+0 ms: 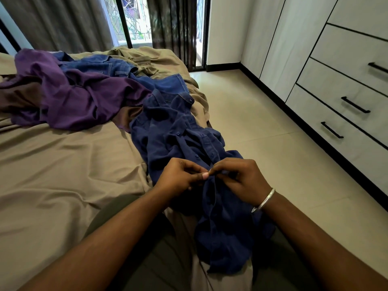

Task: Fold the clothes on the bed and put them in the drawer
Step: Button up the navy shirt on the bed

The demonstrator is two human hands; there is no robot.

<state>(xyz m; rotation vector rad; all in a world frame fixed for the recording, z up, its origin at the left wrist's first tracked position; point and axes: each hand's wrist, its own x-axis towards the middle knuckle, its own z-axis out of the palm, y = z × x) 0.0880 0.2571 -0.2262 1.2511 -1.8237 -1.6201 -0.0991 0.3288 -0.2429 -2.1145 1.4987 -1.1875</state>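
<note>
Both bare forearms reach forward from the bottom of the head view and meet over a dark navy button-front shirt (189, 143) of soft woven cloth. It trails from the bed edge down over the person's lap, its tail hanging lowest. The left hand (180, 177) and the right hand (241, 177) sit almost fingertip to fingertip at the shirt's front placket, each with thumb and curled fingers pinching a small fold of cloth. That close, two-sided pinch looks to me like buttoning the front, which would keep the two halves from sliding apart when the shirt is folded. A silver metal bangle (265, 200) rings the right wrist.

Farther up the tan-sheeted bed (63, 175) lies the rest of the pile, none of it folded: a crumpled purple garment (73, 97) spread toward the left and blue denim jeans (117, 66) beyond it, overlapping one another. The navy shirt's collar end rests near the jeans, so it has been drawn toward the near edge where the hands can work on it.

To the right, across the pale tiled floor (252, 122), stands a white cabinet with closed drawers (346, 97) and black bar handles. By my reckoning the job is at its start: nothing is folded and no drawer is open.
</note>
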